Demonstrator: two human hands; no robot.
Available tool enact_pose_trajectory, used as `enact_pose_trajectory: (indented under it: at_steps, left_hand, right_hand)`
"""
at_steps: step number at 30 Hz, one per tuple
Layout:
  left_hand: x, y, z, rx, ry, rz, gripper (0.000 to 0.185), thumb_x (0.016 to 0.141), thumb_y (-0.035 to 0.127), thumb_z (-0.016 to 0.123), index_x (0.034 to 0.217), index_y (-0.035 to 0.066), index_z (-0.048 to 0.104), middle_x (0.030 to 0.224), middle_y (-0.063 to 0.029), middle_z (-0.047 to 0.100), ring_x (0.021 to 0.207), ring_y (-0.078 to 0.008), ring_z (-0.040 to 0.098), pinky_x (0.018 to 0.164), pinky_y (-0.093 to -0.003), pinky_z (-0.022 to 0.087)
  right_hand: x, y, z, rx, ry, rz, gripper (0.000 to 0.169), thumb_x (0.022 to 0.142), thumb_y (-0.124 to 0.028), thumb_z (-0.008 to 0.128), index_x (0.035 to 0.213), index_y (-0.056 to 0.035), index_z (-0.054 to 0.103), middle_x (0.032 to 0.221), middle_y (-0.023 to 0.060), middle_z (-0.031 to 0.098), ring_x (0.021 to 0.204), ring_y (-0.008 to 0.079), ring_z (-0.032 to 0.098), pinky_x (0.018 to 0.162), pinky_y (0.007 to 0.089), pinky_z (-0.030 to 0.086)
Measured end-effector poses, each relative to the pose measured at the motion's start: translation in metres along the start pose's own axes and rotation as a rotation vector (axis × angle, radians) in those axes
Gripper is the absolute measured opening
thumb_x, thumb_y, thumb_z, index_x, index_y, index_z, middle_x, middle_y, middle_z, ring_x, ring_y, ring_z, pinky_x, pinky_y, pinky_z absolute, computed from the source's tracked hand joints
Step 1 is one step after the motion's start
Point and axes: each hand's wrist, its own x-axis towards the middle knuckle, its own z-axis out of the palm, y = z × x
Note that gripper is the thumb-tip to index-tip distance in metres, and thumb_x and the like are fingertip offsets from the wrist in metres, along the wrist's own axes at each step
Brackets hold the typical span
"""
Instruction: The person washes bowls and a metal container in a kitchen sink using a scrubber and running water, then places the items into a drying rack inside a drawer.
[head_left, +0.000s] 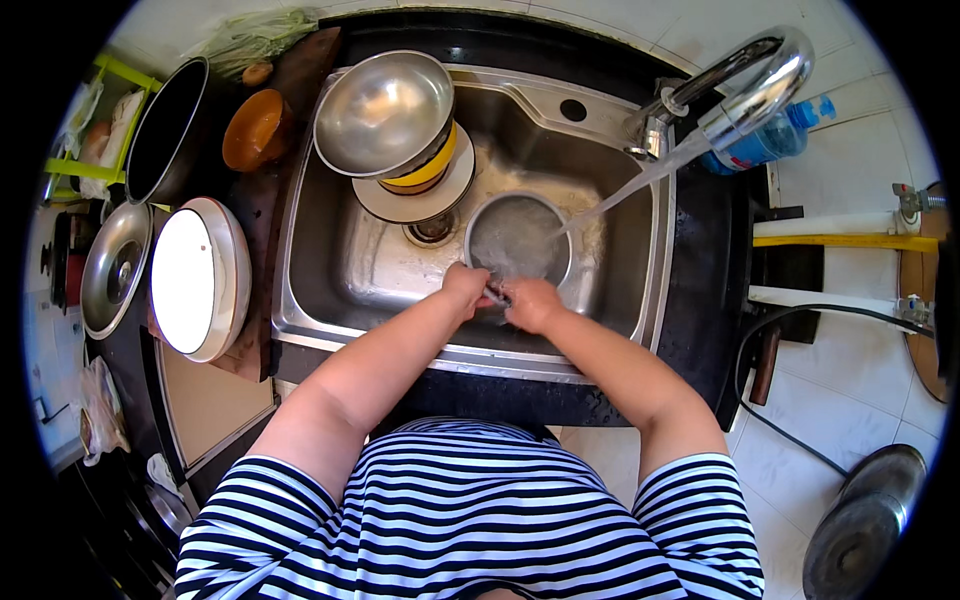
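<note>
A round metal basin (517, 240) stands in the stainless steel sink (360, 307), full of churning water. The stream from the chrome faucet (750, 105) falls into it from the right. At its near rim, my left hand (466, 289) grips a slim grey metal piece (496, 295). My right hand (534, 304) has its curled, wet fingers on the other end of that piece. Whether it is a utensil or a handle, I cannot tell. Behind the basin at left, a steel bowl (382, 112) is stacked on a yellow bowl (427, 169) and a white plate (367, 199).
On the left counter are an orange-brown bowl (255, 131), a white dish (199, 281), a metal lid (116, 270) and a large dark pot (169, 131). A blue plastic bottle (772, 139) stands behind the faucet. Pipes (825, 225) run along the right wall.
</note>
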Motion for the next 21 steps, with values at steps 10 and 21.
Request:
enact_pose_trajectory:
  at_steps: [10, 21]
  left_hand:
    - [0.011, 0.005, 0.002, 0.162, -0.033, 0.130, 0.029, 0.068, 0.001, 0.057, 0.096, -0.001, 0.049, 0.076, -0.0127, 0.056, 0.052, -0.0222, 0.056, 0.038, -0.0328, 0.046]
    - [0.007, 0.032, -0.006, 0.421, 0.153, 0.476, 0.013, 0.065, 0.004, 0.059, 0.072, 0.001, 0.049, 0.069, -0.0117, 0.058, 0.063, -0.0222, 0.056, 0.060, -0.0333, 0.044]
  right_hand:
    - [0.013, 0.039, 0.000, -0.364, -0.010, 0.063, 0.032, 0.072, -0.013, 0.057, 0.104, -0.0146, 0.059, 0.103, 0.0094, 0.058, 0.097, 0.0279, 0.056, 0.083, 0.0405, 0.044]
    - [0.014, 0.073, 0.000, -0.650, 0.118, -0.044, 0.036, 0.071, -0.011, 0.056, 0.107, -0.0170, 0.058, 0.109, 0.0068, 0.056, 0.100, 0.0232, 0.056, 0.079, 0.0392, 0.047]
